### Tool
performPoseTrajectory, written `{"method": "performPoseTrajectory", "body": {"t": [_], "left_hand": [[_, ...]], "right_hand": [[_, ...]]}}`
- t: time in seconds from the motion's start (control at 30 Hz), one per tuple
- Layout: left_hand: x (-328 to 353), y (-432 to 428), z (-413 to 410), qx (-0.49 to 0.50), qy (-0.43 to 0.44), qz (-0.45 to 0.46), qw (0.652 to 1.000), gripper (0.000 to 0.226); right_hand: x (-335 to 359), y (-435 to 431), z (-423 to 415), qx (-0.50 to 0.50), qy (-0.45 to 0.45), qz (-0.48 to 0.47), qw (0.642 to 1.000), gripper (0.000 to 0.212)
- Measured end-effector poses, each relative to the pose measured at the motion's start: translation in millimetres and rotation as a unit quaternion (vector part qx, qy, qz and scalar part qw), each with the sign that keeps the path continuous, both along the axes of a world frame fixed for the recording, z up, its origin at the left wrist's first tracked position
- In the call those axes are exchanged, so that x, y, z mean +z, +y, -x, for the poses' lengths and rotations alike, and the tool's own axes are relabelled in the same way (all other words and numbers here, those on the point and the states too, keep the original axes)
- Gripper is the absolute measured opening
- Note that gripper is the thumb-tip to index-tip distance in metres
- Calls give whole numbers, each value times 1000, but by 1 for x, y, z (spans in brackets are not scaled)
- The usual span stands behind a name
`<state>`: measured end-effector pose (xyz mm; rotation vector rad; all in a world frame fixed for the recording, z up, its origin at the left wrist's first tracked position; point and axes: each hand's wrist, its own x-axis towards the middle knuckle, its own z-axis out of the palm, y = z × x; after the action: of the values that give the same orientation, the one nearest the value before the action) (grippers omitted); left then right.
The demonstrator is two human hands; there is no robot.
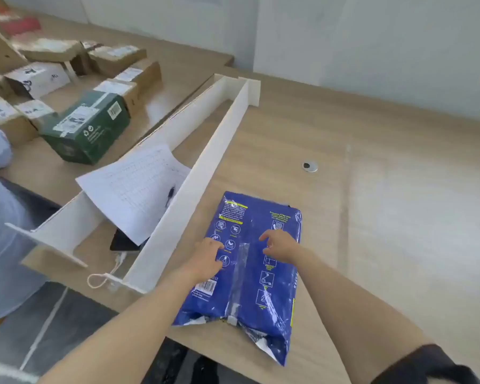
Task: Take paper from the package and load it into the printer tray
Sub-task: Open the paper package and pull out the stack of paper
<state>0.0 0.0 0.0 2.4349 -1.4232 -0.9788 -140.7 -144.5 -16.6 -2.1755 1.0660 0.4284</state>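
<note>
In the head view, a blue paper ream package (247, 261) lies flat near the wooden desk's (372, 189) front edge, its torn near end overhanging slightly. The left hand (205, 259) and right hand (281, 246) rest on top, fingers curled and loose, gripping nothing. It looks dense and heavy with a slick, crinkly wrapper; the torn end seems the best place to hold. The white divider (205, 167) crowds the left, with open room to the right. No printer tray is visible.

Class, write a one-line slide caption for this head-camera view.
Left hand and right hand rest on a blue paper package on the desk.
</note>
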Motion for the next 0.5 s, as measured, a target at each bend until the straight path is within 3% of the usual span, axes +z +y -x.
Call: {"method": "performPoseTrajectory", "body": {"t": [0.3, 0.5], "left_hand": [[-47, -18, -33, -105, -9, 37, 994, 47], [-60, -20, -33, -84, 11, 71, 994, 45]], "right_hand": [[-17, 13, -27, -95, -12, 13, 995, 36], [-25, 21, -37, -128, -18, 51, 990, 23]]}}
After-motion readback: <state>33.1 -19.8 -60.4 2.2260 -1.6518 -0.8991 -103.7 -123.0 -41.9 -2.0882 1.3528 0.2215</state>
